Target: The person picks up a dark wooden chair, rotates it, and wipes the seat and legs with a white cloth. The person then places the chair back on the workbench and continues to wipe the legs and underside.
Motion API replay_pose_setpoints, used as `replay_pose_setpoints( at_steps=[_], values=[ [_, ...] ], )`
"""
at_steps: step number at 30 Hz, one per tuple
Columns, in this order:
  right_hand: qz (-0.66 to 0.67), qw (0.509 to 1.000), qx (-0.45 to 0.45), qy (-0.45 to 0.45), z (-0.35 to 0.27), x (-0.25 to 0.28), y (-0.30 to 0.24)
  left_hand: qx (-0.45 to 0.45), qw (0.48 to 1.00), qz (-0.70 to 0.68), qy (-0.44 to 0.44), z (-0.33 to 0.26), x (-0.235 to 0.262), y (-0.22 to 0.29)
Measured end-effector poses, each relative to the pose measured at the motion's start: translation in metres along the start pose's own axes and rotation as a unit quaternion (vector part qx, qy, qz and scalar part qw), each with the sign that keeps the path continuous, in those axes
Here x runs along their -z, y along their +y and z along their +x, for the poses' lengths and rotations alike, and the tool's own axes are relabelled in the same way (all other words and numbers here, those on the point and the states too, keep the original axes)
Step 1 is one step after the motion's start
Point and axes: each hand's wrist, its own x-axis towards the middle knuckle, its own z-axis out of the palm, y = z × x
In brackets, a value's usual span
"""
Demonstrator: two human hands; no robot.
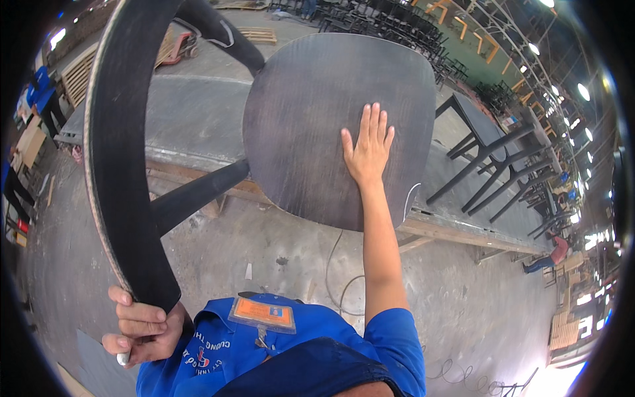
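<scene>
A black wooden chair fills the middle, its rounded seat (297, 126) facing me over the workbench. My right hand (369, 149) lies flat on the seat, fingers stretched out. On the left, the curved backrest (119, 152) sweeps down toward me, joined to the seat side by dark posts (202, 195). My left hand (147, 327) is closed round the backrest's lower end. A small white tip (124, 358) pokes out among its fingers; what it belongs to is hidden. A white curved mark (413, 198) shows at the seat's right edge, another on the upper post.
The long grey workbench (192, 119) runs behind the chair. More dark chairs (509, 162) lie on it at right. Stacked black chairs (390, 33), wooden pallets (78, 73) and a red pallet jack (180, 47) stand farther back. A cable (329, 278) trails on the floor. People work at both sides.
</scene>
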Motion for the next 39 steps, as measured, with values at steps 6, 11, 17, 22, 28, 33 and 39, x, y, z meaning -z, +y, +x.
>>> replay_pose_setpoints(
  at_steps=[6, 11, 17, 22, 28, 33, 39],
  values=[
    [-0.034, 0.993, -0.094, 0.07, 0.057, -0.018, 0.005, -0.029, 0.999, -0.009, 0.03, 0.001, 0.009, -0.001],
    [0.048, 0.998, 0.0, 0.037, 0.032, -0.022, -0.045, -0.024, 0.998, 0.018, 0.049, 0.003, 0.019, -0.006],
    [0.097, 0.993, 0.072, -0.011, 0.004, -0.014, -0.048, -0.023, 0.998, 0.008, 0.056, 0.006, 0.014, -0.012],
    [0.001, 0.999, -0.034, 0.019, 0.03, -0.016, -0.016, -0.007, 0.999, 0.007, 0.052, 0.005, 0.005, -0.009],
    [-0.063, 0.995, -0.059, 0.041, 0.053, -0.027, -0.023, 0.003, 0.998, -0.027, 0.056, 0.005, 0.001, -0.012],
    [0.003, 0.998, -0.042, 0.041, 0.025, -0.018, -0.027, -0.006, 0.997, -0.06, 0.045, 0.005, 0.002, -0.008],
    [0.017, 0.994, -0.104, -0.027, -0.056, 0.009, -0.037, -0.02, 0.996, -0.067, 0.049, 0.009, -0.001, -0.015]
  ],
)
